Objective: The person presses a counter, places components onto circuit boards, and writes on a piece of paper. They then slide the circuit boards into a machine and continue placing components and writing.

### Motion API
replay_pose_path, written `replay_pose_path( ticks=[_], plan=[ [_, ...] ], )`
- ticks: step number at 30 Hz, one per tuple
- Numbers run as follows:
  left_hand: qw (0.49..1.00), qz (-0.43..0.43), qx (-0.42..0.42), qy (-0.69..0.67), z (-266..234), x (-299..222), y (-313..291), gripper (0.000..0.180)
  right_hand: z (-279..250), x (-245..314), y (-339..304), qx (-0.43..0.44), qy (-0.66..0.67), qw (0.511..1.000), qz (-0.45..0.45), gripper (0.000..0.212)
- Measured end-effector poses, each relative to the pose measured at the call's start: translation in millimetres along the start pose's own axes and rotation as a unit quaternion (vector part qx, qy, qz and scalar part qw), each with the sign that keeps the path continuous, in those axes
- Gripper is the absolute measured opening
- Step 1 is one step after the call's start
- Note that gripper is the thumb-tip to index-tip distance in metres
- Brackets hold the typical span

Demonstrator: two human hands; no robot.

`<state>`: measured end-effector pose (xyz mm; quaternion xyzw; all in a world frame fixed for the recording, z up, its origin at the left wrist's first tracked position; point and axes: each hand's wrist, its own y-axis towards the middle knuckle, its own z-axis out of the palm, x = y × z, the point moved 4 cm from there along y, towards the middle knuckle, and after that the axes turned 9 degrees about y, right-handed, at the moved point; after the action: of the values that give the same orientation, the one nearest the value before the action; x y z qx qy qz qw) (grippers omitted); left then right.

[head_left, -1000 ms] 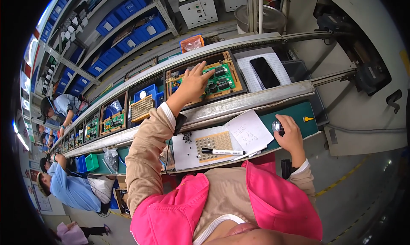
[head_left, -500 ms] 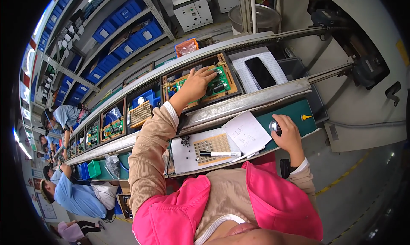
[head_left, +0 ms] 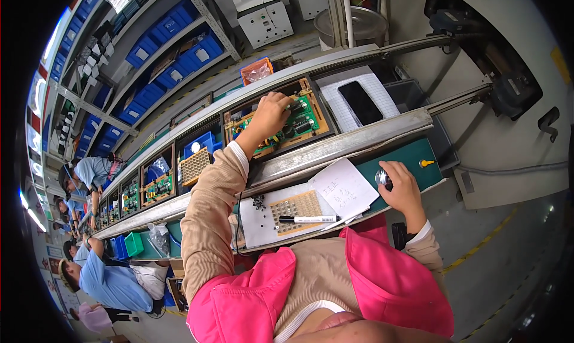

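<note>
A green circuit board (head_left: 304,117) with dark cylindrical parts lies in a wooden frame on the conveyor line. Over its left part my left hand (head_left: 272,113) is bent down, fingers drawn together; their tips and anything between them are hidden. My right hand (head_left: 404,187) rests on the green bench top, thumb and fingers curled round a shiny silver rounded object (head_left: 382,177) whose kind I cannot make out. Left of that hand are a handwritten paper sheet (head_left: 345,187), a black-and-white marker (head_left: 306,219), a tan perforated panel (head_left: 298,207) and small black parts (head_left: 258,202).
A black phone (head_left: 360,103) lies on gridded paper beside the board's frame. The metal conveyor rail (head_left: 353,138) runs between frame and bench. A yellow-handled item (head_left: 426,163) sits at the bench's right end. Blue bins (head_left: 202,51) fill shelves; co-workers (head_left: 107,277) stand along the line.
My left hand has gone from lying stretched over the board to bent fingers, drawn back slightly left, uncovering more of the board. My right hand keeps its place round the silver object.
</note>
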<state>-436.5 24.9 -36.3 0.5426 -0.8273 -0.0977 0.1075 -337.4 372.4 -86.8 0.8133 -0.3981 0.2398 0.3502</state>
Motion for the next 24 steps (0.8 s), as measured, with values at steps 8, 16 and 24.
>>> replay_pose_path(
  ticks=[8, 16, 24],
  plan=[
    [0.998, 0.023, 0.016, 0.059, 1.4, -7.0, 15.2, 0.025, -1.7, -3.5, 0.3, -0.007, -0.005, 1.000, 0.001, 0.046],
    [0.996, 0.050, -0.019, 0.066, -7.6, -3.7, 16.4, 0.025, -1.6, -6.1, 0.5, -0.003, -0.014, 1.000, -0.001, 0.047],
    [0.815, -0.090, 0.080, -0.567, -76.5, -36.5, -29.8, 0.020, -13.0, 8.5, 2.7, -0.054, -0.018, 0.997, -0.052, 0.052]
  ],
)
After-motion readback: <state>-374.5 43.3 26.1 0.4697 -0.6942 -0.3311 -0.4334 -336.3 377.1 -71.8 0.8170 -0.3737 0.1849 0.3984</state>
